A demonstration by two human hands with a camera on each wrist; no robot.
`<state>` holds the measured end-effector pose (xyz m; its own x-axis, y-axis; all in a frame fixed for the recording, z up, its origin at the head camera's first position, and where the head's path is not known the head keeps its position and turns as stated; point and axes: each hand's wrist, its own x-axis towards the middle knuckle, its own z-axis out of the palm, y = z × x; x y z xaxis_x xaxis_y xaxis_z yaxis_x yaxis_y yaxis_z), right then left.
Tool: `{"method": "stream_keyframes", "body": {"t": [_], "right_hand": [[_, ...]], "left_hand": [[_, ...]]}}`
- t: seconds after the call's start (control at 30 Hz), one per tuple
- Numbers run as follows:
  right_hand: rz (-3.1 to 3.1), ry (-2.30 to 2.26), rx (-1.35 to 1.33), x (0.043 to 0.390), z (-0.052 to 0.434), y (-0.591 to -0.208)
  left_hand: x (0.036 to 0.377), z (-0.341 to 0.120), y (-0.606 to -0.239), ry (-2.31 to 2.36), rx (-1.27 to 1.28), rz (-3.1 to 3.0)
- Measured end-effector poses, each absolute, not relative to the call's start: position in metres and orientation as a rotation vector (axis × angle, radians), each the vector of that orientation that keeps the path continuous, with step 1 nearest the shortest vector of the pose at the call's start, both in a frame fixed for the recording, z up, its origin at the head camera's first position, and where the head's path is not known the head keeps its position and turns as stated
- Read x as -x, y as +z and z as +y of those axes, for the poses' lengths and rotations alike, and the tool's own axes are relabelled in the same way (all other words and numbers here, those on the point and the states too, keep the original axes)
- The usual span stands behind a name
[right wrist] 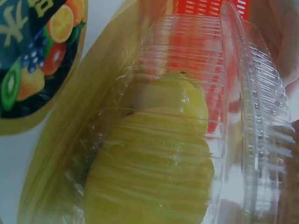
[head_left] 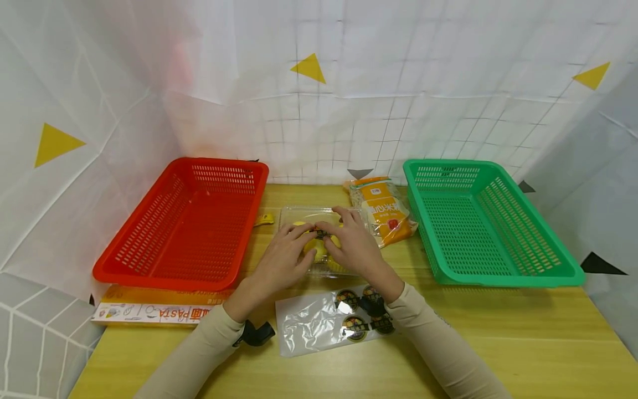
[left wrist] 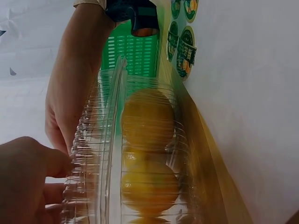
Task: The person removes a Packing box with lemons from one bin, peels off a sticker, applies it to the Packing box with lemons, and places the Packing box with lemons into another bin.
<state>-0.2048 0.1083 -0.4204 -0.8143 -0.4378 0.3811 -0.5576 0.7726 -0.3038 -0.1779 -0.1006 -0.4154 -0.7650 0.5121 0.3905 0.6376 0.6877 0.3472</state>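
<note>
A clear plastic clamshell box (head_left: pixel 299 213) stands closed in front of me, with several yellow fruits (left wrist: pixel 148 186) inside. On its lid lies a dark round sticker (head_left: pixel 321 234), partly covered by fingers. My left hand (head_left: pixel 281 257) rests on the lid from the left, fingertips at the sticker's edge. From the right, my right hand (head_left: pixel 356 246) touches the sticker with thumb and fingers spread. The right wrist view shows the ribbed box wall and yellow fruit (right wrist: pixel 154 163) close up. Nearer me lies a white backing sheet (head_left: pixel 306 324) with several round fruit-print stickers (head_left: pixel 356 328).
A red basket (head_left: pixel 199 244) stands left, overlapping an orange and white pasta box (head_left: pixel 149 313). At right is a green basket (head_left: pixel 468 238). An orange and clear food bag (head_left: pixel 384 210) lies behind the clamshell, and a small yellow item (head_left: pixel 264 220) beside the red basket.
</note>
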Motion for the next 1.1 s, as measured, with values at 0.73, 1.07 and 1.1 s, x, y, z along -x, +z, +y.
{"method": "stream_keyframes", "body": {"t": [0.73,1.07,1.1], "right_hand": [[-2.567,0.639,-0.861,0.205,0.129,-0.419],[-2.404,0.734,-0.999,0.209,0.134,-0.428],[-2.396,0.738,-1.017,0.21,0.134,-0.428]], "left_hand": [[0.179,-0.1,-0.421,-0.718,0.934,-2.624],[0.18,-0.1,-0.422,-0.753,0.941,-2.612],[0.18,-0.1,-0.422,-0.76,0.943,-2.61]]}}
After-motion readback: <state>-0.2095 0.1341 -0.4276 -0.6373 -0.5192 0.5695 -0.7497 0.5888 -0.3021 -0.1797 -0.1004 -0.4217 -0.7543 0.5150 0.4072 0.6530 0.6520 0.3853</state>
